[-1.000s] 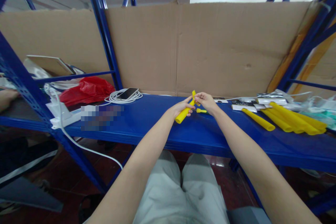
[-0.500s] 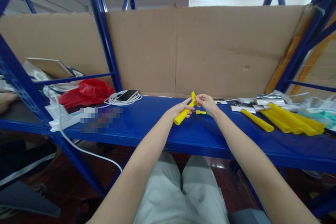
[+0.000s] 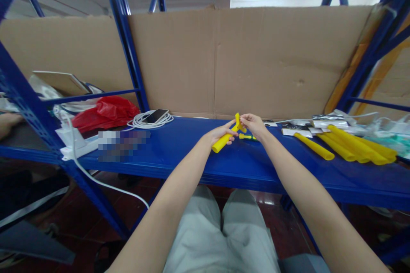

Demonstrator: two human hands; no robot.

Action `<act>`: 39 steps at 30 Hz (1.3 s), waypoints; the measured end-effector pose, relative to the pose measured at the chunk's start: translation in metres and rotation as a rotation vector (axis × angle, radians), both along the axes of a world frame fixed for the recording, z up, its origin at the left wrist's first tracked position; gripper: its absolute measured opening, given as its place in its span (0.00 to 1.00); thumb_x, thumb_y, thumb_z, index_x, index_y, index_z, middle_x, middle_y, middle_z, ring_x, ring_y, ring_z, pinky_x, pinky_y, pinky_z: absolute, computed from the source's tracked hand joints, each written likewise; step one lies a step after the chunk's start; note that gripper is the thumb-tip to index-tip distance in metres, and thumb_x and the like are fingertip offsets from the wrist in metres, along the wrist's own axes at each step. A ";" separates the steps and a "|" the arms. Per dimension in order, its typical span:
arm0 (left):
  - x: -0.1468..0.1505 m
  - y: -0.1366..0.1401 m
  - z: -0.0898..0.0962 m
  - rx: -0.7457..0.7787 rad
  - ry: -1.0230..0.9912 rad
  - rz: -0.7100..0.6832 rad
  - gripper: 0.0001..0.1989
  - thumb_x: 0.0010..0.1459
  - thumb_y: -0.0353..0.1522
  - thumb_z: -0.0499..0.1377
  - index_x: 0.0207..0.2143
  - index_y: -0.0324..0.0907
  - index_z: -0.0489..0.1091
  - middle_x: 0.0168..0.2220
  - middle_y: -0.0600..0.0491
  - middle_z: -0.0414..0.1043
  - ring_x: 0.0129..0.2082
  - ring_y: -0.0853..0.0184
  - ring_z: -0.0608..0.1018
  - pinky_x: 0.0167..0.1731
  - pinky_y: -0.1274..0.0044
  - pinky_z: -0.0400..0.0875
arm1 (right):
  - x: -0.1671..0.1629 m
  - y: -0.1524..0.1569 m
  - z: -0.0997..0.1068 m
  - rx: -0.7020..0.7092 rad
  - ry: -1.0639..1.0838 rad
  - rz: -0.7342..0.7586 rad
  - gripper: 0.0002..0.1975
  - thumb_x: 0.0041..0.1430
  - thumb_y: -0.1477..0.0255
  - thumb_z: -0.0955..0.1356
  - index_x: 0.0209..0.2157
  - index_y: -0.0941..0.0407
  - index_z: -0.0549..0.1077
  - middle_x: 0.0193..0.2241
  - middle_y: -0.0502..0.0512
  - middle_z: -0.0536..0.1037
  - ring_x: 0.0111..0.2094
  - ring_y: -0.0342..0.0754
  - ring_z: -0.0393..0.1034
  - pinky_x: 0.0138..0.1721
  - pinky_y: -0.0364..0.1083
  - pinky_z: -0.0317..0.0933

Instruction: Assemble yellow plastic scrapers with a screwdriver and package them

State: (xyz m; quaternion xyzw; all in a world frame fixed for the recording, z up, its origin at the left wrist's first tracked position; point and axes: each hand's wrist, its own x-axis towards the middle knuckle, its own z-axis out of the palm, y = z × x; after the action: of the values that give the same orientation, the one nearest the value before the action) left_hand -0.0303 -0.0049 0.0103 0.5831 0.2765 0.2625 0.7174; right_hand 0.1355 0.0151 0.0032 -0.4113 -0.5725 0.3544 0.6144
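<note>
My left hand (image 3: pixel 223 133) is wrapped round a yellow tool (image 3: pixel 221 143) that has a thick tubular handle and a forked, Y-shaped head. The handle's round end points down toward me, and the fork tilts up and away. At the fork's right prong, my right hand (image 3: pixel 253 123) has its fingertips pinched together. Whatever they hold is too small or too hidden to make out. Just below the right hand, a screwdriver (image 3: pixel 246 137) with a yellow and green handle lies on the blue table, partly covered by the hand.
Several yellow tubular handles (image 3: pixel 358 147) lie at the right, with one (image 3: pixel 314 146) apart from them. Silver packets (image 3: pixel 329 121) are behind. At left are a phone (image 3: pixel 156 116) on a coiled white cable (image 3: pixel 137 121) and a red plastic bag (image 3: pixel 105 113). Cardboard (image 3: pixel 272 64) stands along the back.
The fork's right prong has swung slightly down and shows more clearly below my right fingertips. My left hand keeps its grip, almost in the same place.
</note>
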 end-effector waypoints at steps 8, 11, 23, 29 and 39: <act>-0.001 0.001 0.000 -0.014 -0.031 0.007 0.44 0.53 0.18 0.51 0.65 0.55 0.36 0.28 0.56 0.66 0.15 0.78 0.65 0.15 0.86 0.58 | -0.001 -0.002 -0.001 -0.034 -0.064 -0.019 0.11 0.44 0.69 0.73 0.23 0.57 0.67 0.18 0.46 0.69 0.19 0.37 0.59 0.22 0.39 0.56; -0.001 0.002 0.000 -0.007 -0.028 0.012 0.44 0.53 0.18 0.51 0.65 0.55 0.37 0.27 0.56 0.66 0.15 0.78 0.66 0.15 0.85 0.58 | 0.000 -0.002 -0.001 -0.039 -0.080 -0.027 0.11 0.45 0.68 0.73 0.23 0.57 0.67 0.18 0.46 0.69 0.19 0.37 0.59 0.21 0.39 0.56; 0.001 0.000 0.001 -0.010 -0.094 -0.002 0.43 0.53 0.17 0.51 0.65 0.54 0.37 0.27 0.57 0.65 0.14 0.78 0.65 0.14 0.86 0.57 | 0.002 0.003 -0.005 0.100 -0.103 -0.033 0.16 0.42 0.60 0.72 0.25 0.55 0.66 0.21 0.46 0.68 0.21 0.39 0.61 0.22 0.41 0.58; 0.001 0.000 0.001 -0.016 -0.111 -0.016 0.43 0.52 0.17 0.52 0.65 0.55 0.39 0.26 0.58 0.64 0.14 0.78 0.65 0.14 0.86 0.57 | 0.003 0.010 -0.007 0.192 -0.121 -0.073 0.17 0.40 0.57 0.71 0.25 0.55 0.66 0.22 0.48 0.68 0.24 0.41 0.62 0.23 0.41 0.58; 0.001 0.000 0.001 -0.008 -0.105 -0.008 0.44 0.52 0.17 0.52 0.64 0.57 0.39 0.27 0.58 0.65 0.14 0.79 0.65 0.15 0.86 0.58 | 0.001 0.006 -0.005 0.118 -0.108 -0.108 0.19 0.36 0.56 0.72 0.24 0.55 0.66 0.23 0.49 0.70 0.26 0.42 0.64 0.26 0.43 0.60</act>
State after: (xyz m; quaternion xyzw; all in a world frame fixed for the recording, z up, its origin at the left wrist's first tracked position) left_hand -0.0294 -0.0048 0.0117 0.5666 0.2370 0.2887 0.7345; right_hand 0.1370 0.0211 -0.0013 -0.4234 -0.6014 0.2637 0.6241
